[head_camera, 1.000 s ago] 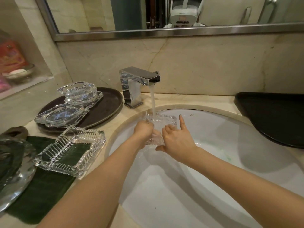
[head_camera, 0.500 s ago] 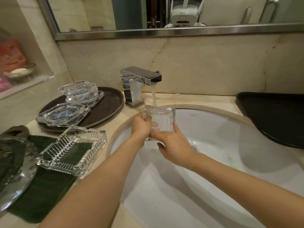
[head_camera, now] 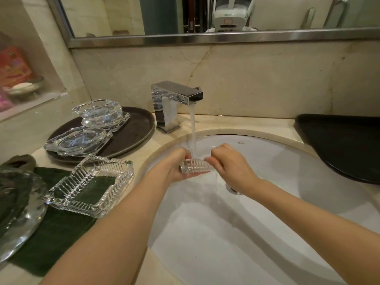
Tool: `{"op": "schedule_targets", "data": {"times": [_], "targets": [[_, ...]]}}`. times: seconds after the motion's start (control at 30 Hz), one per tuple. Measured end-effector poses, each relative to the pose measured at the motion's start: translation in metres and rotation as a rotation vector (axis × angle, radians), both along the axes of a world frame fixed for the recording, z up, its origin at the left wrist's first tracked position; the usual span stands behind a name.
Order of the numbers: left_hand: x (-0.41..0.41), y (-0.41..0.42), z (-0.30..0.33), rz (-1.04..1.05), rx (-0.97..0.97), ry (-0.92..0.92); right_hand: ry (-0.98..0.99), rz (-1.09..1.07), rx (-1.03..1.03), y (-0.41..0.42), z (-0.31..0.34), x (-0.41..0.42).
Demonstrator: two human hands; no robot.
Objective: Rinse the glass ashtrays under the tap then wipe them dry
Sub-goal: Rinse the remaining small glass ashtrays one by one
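The left hand [head_camera: 176, 165] and right hand [head_camera: 228, 163] grip a ribbed glass ashtray [head_camera: 196, 165] over the basin [head_camera: 267, 161]. Upright a moment ago, it now lies flat under the tap [head_camera: 176, 97] stream, so water floods its bowl; rinsing continues.

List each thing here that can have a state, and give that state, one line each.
tap, running
small ribbed ashtray, held in the stream by both hands
left hand, gripping the ashtray
right hand, gripping the ashtray
square ashtray, upright on the green cloth
round tray, holding other glass ashtrays
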State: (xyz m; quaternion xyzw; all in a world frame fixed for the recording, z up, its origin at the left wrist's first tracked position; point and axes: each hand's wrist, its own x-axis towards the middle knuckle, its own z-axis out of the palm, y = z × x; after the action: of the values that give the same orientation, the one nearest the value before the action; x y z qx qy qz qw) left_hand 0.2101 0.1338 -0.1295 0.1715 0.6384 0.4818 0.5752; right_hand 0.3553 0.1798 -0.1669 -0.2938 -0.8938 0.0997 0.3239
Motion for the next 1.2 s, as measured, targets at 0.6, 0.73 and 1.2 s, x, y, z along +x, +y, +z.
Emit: {"op": "schedule_targets", "data": {"times": [0.6, 0.73, 1.2], "targets": [[-0.005, 0.009, -0.009, 0.019, 0.038, 0.072, 0.427, -0.137, -1.150, 0.002, 0.012, -0.020], [0.004, 0.005, -0.001, 0.073, 0.021, -0.101, 0.287, -0.123, -1.157, -0.001, 0.000, -0.021], [-0.002, 0.021, -0.024, -0.059, 0.188, 0.298, 0.881, 0.064, -1.541, 0.008, 0.018, -0.008]]}}
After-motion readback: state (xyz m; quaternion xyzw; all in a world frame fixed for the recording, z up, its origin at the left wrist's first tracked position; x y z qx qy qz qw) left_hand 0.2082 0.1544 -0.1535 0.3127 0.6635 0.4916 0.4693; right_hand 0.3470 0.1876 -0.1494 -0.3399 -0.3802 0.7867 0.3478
